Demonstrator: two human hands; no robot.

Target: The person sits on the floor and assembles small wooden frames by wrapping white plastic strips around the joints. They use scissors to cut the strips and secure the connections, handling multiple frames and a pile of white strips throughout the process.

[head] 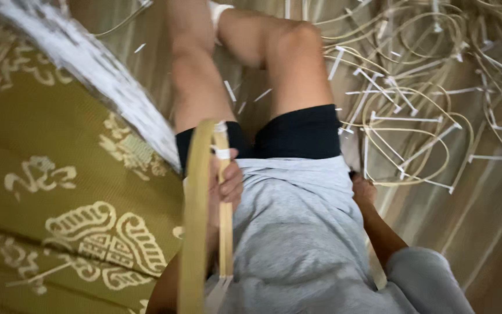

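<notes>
Down by your left thigh, your left hand (225, 183) is wrapped tight round a bent cane hoop (196, 232), fingers (232, 187) curled over the 2 strips where a pale binding (222, 152) ties them. Looks like you're mid-frame: holding the hoop steady against your lap, ready for more cane. Hoop runs from your shorts (297, 132) down past the grey shirt (297, 232) to the frame's bottom edge, just beside the green patterned mat (59, 192).

Right hand (363, 189) is down at your right hip, touching the floor near the loose cane strips (408, 134); can't tell if it's closed on anything, it's mostly hidden. Next move, I'd judge, needs that hand to pick 1 strip w/o tangling the rest, while the left keeps its grip.
</notes>
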